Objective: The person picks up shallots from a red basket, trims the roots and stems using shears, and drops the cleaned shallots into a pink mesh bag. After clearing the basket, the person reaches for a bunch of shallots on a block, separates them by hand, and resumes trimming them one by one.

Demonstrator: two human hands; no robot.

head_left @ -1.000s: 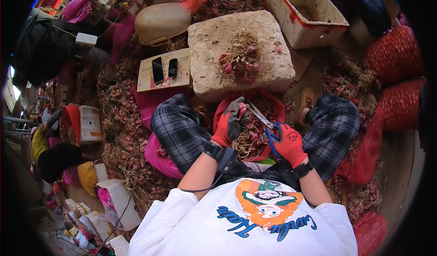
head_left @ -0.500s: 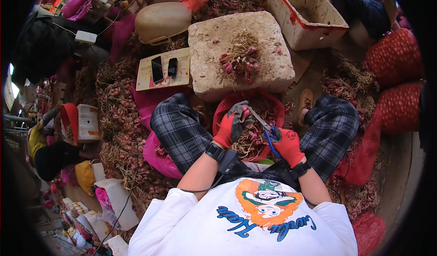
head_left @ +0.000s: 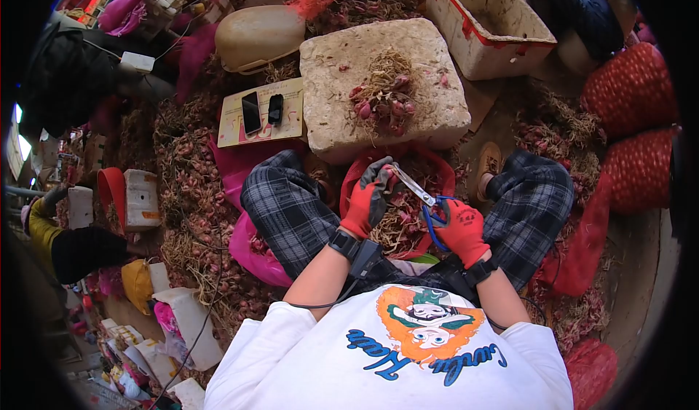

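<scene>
My left hand (head_left: 368, 197), in a red and grey glove, is closed on a small shallot (head_left: 389, 175) held up between my knees. My right hand (head_left: 460, 228), also in a red glove, grips blue-handled scissors (head_left: 422, 195) whose blades point at that shallot. Below both hands lies a red basin (head_left: 445, 178) full of shallot roots and trimmings. Just beyond it stands a worn foam block (head_left: 342, 68) with a heap of shallots (head_left: 384, 97) and dry roots on top.
Two phones (head_left: 261, 110) rest on a card left of the block. A white foam box (head_left: 486, 24) stands at back right, red mesh sacks (head_left: 632, 89) at right. Loose shallots cover the floor at left. Another person's arm (head_left: 80, 248) is at far left, someone's legs at top right.
The scissor blades have closed in on the shallot and then opened slightly; my left hand has tilted the shallot a little. The person at far left has shifted their arm.
</scene>
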